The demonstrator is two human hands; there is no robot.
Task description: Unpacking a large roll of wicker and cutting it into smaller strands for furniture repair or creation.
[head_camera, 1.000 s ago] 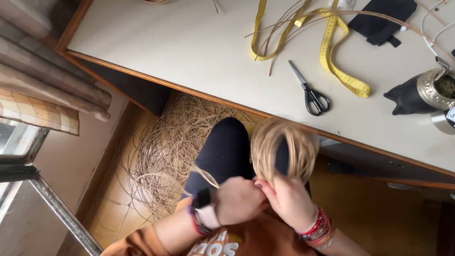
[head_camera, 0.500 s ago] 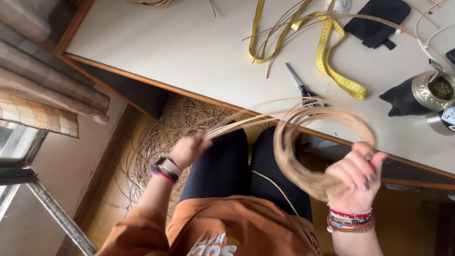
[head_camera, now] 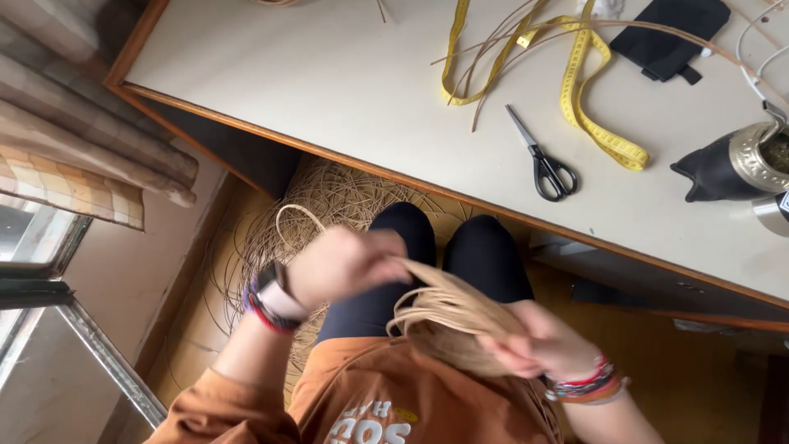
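Your left hand [head_camera: 341, 265] and right hand [head_camera: 542, 341] both hold a coil of thin tan cane strands [head_camera: 448, 308] over your lap, below the table edge. The strands are flat, pale and springy, bunched into loose loops. Your right hand is closed around the bundle's lower end. Your left hand is blurred; its fingers appear to pinch strands at the top, but you cannot tell the exact grip.

A loose loop of cane [head_camera: 296, 218] rises behind your left wrist. The coil's far side is hidden by your right hand and orange shirt.

On the floor under the table lies a large tangled heap of cane [head_camera: 329, 197], wiry and round, partly covered by your dark-clad knees.

The table [head_camera: 312, 82] is smooth and off-white with a wooden rim. On it: black-handled scissors [head_camera: 542, 160], a yellow tape measure [head_camera: 583, 99] looped among loose cane strips [head_camera: 493, 49], a black pouch [head_camera: 666, 37] cut off at the top, and a metal pot [head_camera: 756, 160] cut off at the right edge. Striped curtains [head_camera: 74, 140] hang at left.
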